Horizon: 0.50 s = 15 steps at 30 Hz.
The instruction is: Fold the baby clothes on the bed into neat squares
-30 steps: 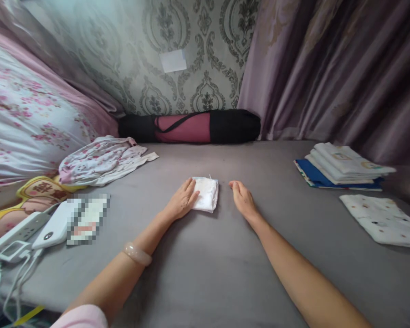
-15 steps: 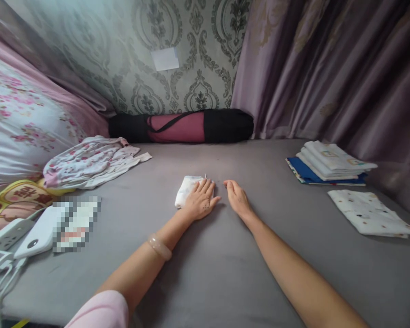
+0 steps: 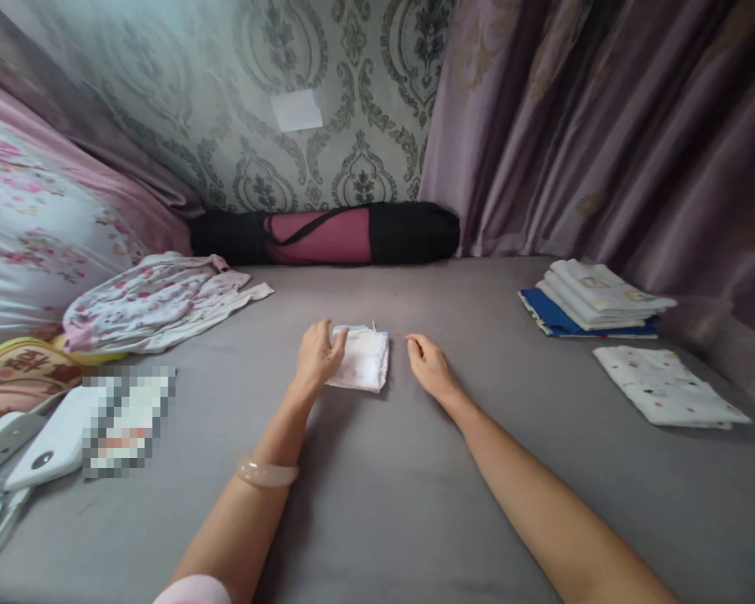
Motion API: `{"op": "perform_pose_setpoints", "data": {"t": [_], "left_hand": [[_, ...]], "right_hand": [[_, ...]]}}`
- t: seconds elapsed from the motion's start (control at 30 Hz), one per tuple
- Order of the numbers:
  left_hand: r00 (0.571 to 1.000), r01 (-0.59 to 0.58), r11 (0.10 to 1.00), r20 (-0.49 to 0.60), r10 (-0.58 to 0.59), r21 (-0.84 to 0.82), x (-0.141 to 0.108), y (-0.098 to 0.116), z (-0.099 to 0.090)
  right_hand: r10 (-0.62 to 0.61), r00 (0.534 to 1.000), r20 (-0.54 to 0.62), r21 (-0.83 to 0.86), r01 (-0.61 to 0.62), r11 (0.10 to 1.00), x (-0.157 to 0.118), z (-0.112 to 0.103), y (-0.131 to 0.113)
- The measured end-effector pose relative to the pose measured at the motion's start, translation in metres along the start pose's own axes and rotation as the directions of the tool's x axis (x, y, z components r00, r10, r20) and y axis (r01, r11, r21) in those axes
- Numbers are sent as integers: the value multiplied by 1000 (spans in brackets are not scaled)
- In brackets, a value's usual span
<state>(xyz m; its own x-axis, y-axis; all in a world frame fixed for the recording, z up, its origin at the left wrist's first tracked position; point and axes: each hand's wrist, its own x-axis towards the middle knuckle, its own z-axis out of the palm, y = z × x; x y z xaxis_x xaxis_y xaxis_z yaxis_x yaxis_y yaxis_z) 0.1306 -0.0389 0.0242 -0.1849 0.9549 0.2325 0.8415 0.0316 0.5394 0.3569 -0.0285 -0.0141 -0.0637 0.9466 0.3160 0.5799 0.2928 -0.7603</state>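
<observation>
A small folded white cloth (image 3: 361, 361) with a faint print lies flat on the grey sheet in front of me. At its left edge is my left hand (image 3: 318, 356), thumb held apart from the fingers and holding nothing I can see; I cannot tell whether it touches the cloth. My right hand (image 3: 431, 366) is to the right of the cloth and apart from it. Its fingers are loosely curved inward, with nothing visible in them.
A folded dotted cloth (image 3: 667, 387) and a stack of folded white cloths (image 3: 604, 294) on blue fabric lie at right. A patterned garment (image 3: 157, 302), white power bank (image 3: 66, 432) and power strip (image 3: 0, 443) are at left. A black-and-maroon roll bag (image 3: 327, 235) lies along the wall.
My left hand has lifted off the top of the folded cloth and moved left to its edge, uncovering it. My right hand stays near the same spot. The view has shifted slightly.
</observation>
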Motion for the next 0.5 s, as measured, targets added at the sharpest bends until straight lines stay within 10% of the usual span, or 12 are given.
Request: {"op": "perform_pose_setpoints", "data": {"t": [0.17,0.5], "left_hand": [[939,326,942,147,-312,-84,3,-12,-11],[854,458,656,502,-137,-600,-2,2,-20]], "right_hand": [[-139,990,35,-56,141,988,-1,1,0],[-170,984,53,-72,174,982,-4,1,-3]]}}
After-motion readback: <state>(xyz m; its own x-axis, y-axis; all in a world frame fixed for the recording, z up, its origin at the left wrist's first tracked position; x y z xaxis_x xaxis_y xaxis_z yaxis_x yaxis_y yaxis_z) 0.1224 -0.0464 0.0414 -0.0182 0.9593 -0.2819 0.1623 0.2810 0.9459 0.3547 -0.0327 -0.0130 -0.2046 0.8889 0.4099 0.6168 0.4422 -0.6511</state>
